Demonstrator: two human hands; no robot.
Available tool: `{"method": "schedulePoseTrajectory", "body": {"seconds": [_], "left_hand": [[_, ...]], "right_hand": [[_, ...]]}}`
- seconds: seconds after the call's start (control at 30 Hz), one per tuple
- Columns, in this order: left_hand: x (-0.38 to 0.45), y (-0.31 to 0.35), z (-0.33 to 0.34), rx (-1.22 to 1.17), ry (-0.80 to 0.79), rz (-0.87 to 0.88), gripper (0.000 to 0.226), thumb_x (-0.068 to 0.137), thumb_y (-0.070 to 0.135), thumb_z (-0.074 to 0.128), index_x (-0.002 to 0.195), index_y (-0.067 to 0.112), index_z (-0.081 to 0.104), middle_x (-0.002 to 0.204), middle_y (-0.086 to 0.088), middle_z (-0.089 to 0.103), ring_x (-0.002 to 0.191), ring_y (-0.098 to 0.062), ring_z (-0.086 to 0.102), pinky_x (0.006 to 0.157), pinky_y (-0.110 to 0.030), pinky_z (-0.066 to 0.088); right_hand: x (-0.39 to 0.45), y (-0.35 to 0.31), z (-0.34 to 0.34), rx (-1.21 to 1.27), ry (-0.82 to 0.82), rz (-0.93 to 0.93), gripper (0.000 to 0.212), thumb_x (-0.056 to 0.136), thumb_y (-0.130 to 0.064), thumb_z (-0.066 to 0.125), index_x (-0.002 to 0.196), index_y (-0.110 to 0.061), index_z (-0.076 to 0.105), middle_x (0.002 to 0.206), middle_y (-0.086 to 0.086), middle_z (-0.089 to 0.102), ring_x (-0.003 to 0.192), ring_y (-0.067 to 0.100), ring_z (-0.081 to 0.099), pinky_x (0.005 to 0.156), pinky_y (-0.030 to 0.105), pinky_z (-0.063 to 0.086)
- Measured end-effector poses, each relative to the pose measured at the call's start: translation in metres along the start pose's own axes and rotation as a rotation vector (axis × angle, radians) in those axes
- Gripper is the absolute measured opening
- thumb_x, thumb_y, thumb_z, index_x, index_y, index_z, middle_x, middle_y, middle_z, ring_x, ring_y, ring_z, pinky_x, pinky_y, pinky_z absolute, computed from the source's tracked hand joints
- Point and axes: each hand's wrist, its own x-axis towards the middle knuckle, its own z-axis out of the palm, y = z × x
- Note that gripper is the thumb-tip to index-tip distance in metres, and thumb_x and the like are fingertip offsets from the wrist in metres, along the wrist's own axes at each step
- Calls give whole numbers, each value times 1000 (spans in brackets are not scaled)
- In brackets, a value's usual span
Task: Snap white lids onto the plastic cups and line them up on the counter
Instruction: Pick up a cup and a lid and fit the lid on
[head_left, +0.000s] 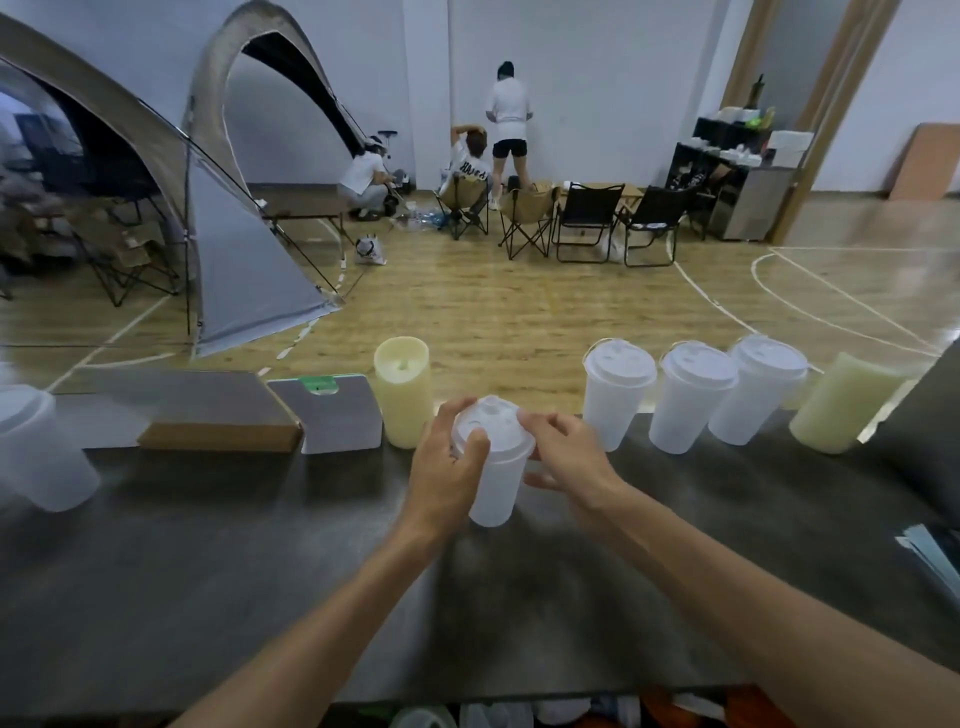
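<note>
A frosted plastic cup (497, 488) stands upright on the dark counter (260, 545) in front of me, with a white lid (491, 428) sitting on its rim. My left hand (449, 462) wraps the cup's left side, thumb pressing on the lid. My right hand (563, 452) holds the right side, fingertips on the lid's edge. Three lidded cups (618, 397) (693, 400) (756, 389) stand in a row along the counter's far edge to the right. Another lidded cup (36, 452) is at the far left.
A pale yellow candle-like cylinder (402, 389) stands just left of my hands; a second yellow one (841, 410) is at the right end of the row. A cardboard box (208, 415) and a grey board (337, 415) lie at back left. Papers (935, 556) poke in at right. Beyond are tents, chairs and people.
</note>
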Motion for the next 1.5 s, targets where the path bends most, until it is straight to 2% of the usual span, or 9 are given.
{"method": "schedulePoseTrajectory", "body": {"seconds": [0.1,0.27,0.43,0.6,0.83,1.03,1.2,1.37,1.5], "left_hand": [[1,-1,1,-22,9,-2,53,78,54,44,126,34,55,120,1,62,105,-14,62,77,-26,49],[2,-4,-4,-32,-31,13,50,80,55,45,125,33,54,117,-1,61,104,-15,62,79,-29,53],[4,-6,-4,-71,-30,5,37,85,47,50,119,36,56,118,-2,61,105,-16,62,84,-35,55],[5,-10,-3,-88,-26,15,37,83,48,49,119,39,55,117,0,61,107,-18,61,90,-48,56],[7,-15,0,-106,-27,-1,38,82,51,49,118,40,54,117,-1,60,105,-17,62,90,-50,56],[7,-15,1,-116,-32,-18,44,85,50,50,127,37,53,123,-2,58,109,-20,62,92,-51,56],[6,-16,1,-132,-26,2,49,83,53,49,128,35,54,124,-1,57,110,-17,60,94,-50,55],[3,-17,2,-204,-111,-40,61,77,59,56,135,42,47,133,-1,55,120,-21,59,101,-50,51],[-1,-22,-1,-292,-142,-42,67,77,56,65,139,43,46,137,9,55,123,-13,58,103,-41,51]], "right_hand": [[11,-14,5,-46,-28,83,33,95,-44,63,110,-16,69,106,-1,74,100,15,69,84,37,61],[18,-25,13,-68,-23,117,30,90,-42,67,106,-17,72,97,-3,74,86,11,68,52,23,53],[14,-20,12,-13,1,139,32,88,-42,72,108,-17,74,106,-1,76,99,16,69,79,34,59],[6,-10,-2,122,-113,147,28,98,-30,61,114,-11,74,114,5,77,111,21,69,99,41,54],[1,1,12,135,45,48,26,101,-30,57,115,-14,73,116,8,74,114,29,67,100,50,54],[-13,17,16,255,-92,-74,23,100,-22,60,121,-22,69,119,1,75,116,21,69,104,42,52],[-16,29,21,313,-15,-172,75,84,-35,75,150,-17,44,137,0,65,125,14,62,110,39,47],[-14,29,21,259,21,-181,55,94,-25,70,146,-18,52,128,-5,69,115,9,68,96,29,54],[-13,28,17,262,-33,-176,62,87,-36,74,144,-21,54,130,-3,69,117,14,67,102,37,53]]}}
